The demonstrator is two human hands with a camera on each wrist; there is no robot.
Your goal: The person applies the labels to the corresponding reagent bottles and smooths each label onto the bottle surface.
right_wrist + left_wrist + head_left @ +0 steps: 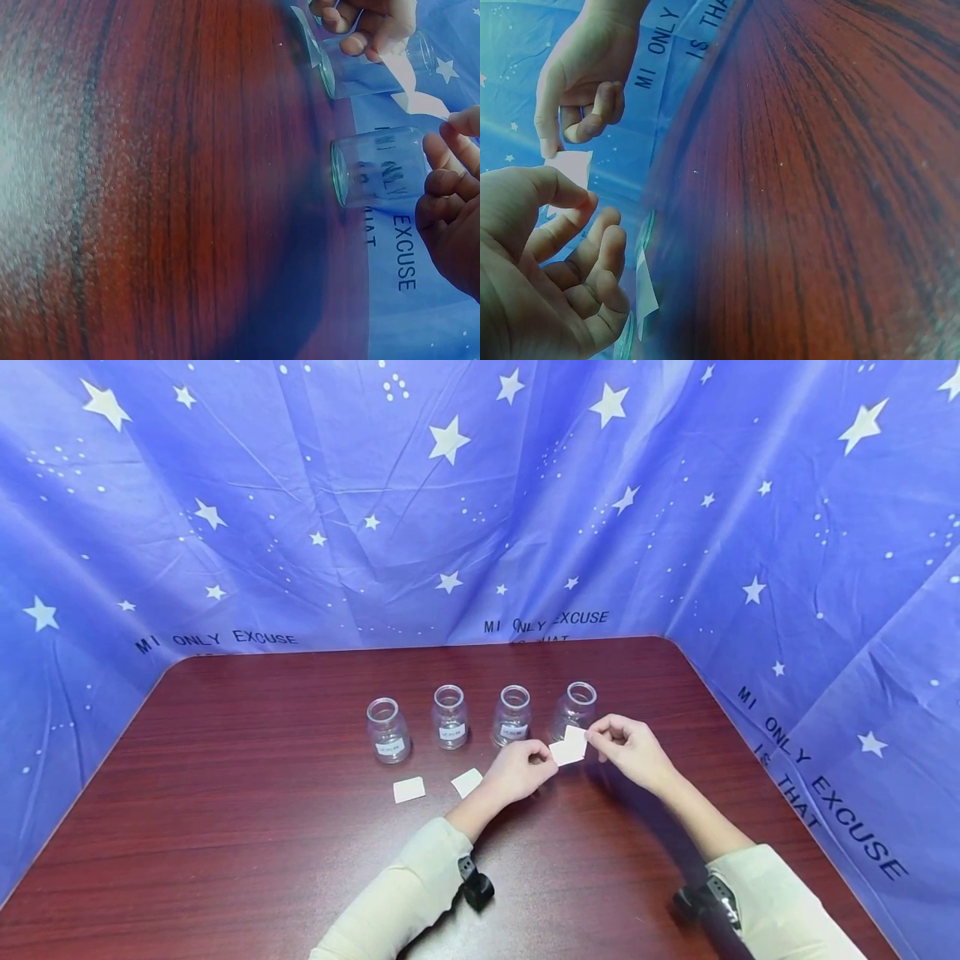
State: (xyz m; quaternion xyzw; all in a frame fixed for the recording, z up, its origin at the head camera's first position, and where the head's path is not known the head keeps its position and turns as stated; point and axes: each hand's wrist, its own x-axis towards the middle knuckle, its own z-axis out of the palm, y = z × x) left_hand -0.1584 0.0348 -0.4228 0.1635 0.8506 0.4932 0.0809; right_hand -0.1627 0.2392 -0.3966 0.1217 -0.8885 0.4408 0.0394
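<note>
My left hand (521,770) and right hand (633,752) meet above the table, in front of the rightmost glass jar (581,694). Between thumb and forefinger the left pinches one side of a small white paper slip (566,748). The right hand's fingertips pinch the slip's opposite upper corner. In the right wrist view the white paper (401,71) bends at an angle; whether it is one piece or two layers, I cannot tell. The left wrist view shows the paper (571,166) stretched between both hands. No label shows on the rightmost jar, which the paper partly hides.
Three more open glass jars, left (386,727), second (450,714) and third (513,710), stand in a row with small printed labels. Two white slips, one (408,789) and another (465,782), lie before them on the brown table (225,843). Blue starry cloth (375,485) hangs behind.
</note>
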